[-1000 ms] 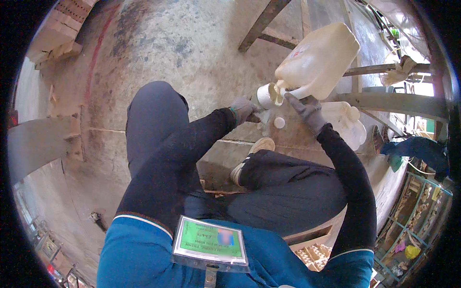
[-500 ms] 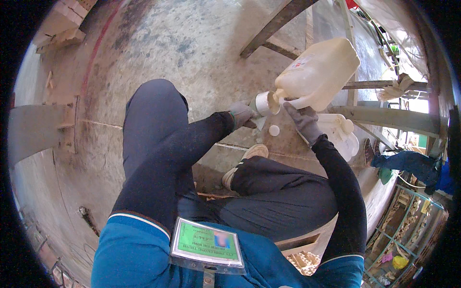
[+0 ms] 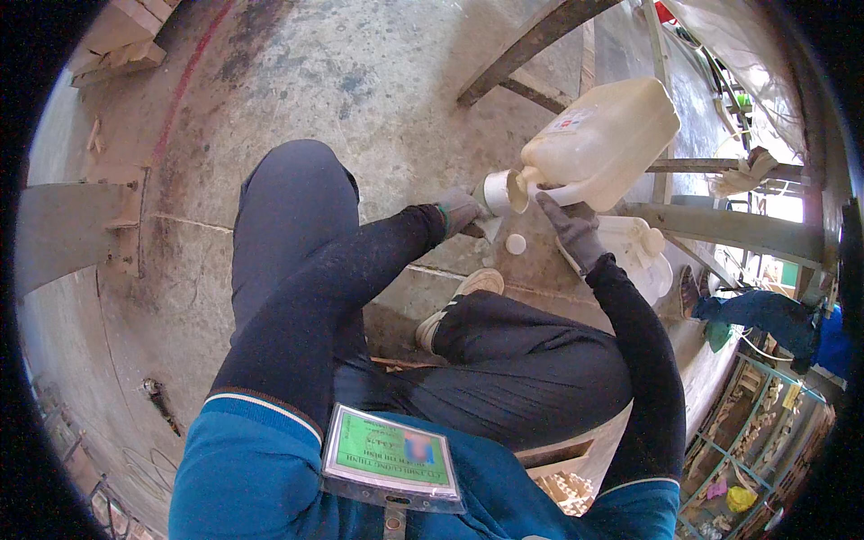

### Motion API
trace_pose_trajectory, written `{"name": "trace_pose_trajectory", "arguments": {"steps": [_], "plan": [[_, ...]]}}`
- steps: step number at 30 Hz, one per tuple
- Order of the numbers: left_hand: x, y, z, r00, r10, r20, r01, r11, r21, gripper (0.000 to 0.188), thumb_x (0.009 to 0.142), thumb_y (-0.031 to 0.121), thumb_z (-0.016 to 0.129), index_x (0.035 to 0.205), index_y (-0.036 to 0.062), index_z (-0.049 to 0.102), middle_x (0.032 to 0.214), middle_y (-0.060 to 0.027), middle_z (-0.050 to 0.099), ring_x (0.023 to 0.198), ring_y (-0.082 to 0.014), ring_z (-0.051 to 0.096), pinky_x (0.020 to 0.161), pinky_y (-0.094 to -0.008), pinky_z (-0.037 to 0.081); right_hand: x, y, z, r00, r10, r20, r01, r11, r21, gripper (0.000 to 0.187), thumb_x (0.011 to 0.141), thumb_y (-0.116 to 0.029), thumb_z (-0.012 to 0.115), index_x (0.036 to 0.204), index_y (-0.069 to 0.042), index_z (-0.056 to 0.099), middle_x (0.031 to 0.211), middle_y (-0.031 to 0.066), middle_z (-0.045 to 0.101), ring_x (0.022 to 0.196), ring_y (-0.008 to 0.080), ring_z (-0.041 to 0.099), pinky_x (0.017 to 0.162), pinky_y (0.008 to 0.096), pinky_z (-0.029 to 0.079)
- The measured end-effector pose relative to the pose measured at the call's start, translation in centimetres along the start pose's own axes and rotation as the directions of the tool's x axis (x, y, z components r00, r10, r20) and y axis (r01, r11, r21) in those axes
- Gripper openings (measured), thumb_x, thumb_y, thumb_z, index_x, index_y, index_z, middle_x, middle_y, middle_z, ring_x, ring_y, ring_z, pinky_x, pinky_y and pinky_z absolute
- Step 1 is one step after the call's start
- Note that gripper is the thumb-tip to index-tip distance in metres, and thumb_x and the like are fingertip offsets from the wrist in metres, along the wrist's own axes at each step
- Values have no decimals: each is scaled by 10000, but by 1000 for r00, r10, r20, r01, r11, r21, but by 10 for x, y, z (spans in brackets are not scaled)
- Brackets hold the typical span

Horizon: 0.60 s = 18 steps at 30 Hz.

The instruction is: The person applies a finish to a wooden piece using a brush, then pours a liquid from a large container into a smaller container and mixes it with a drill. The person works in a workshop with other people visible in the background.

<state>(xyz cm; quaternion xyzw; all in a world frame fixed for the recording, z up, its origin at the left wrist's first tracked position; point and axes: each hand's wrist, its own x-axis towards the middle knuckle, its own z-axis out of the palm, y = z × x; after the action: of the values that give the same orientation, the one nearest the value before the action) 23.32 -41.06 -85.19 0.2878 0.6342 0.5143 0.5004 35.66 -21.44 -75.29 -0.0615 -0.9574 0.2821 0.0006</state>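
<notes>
My gloved left hand (image 3: 460, 212) grips a small white cup (image 3: 498, 193) with its open mouth toward the right. A pale jug (image 3: 601, 142) lies tilted, its neck at the cup's mouth. The grey-gloved right hand (image 3: 572, 231) is closed at the jug's handle, below its neck. I cannot make out any liquid between jug and cup. Beneath the cup shows a small white pointed piece (image 3: 490, 228), partly covered by my left hand. A round white cap (image 3: 516, 244) lies on the floor between my hands.
A second whitish jug (image 3: 637, 247) stands right of my right hand. Wooden frame legs (image 3: 531, 45) rise beyond the jug, and a beam (image 3: 738, 223) runs to the right. My shoe (image 3: 481, 281) rests below the cap. At lower right is a metal rack (image 3: 751, 432) with wood pieces.
The view has shifted slightly. The jug is still tilted at the cup, and both hands keep nearly the same hold and position.
</notes>
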Motion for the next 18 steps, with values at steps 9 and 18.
{"name": "trace_pose_trajectory", "arguments": {"steps": [9,18], "plan": [[-5,13,2,949,-315,5,282,839,-465,383,724,122,689,1062,15,544,1009,-79,587,803,-172,619,639,-317,561,6,-25,-2,981,193,2,-185,940,287,381,773,-119,585,1132,-248,582,1099,63,590,959,248,572,838,340,444],[2,2,1,957,-285,55,278,849,-449,334,763,112,631,1071,19,542,994,-83,596,820,-180,617,637,-311,562,10,-28,-4,983,182,-31,-162,931,328,297,812,-185,638,1042,-13,561,1008,93,609,920,164,576,796,281,451]]}}
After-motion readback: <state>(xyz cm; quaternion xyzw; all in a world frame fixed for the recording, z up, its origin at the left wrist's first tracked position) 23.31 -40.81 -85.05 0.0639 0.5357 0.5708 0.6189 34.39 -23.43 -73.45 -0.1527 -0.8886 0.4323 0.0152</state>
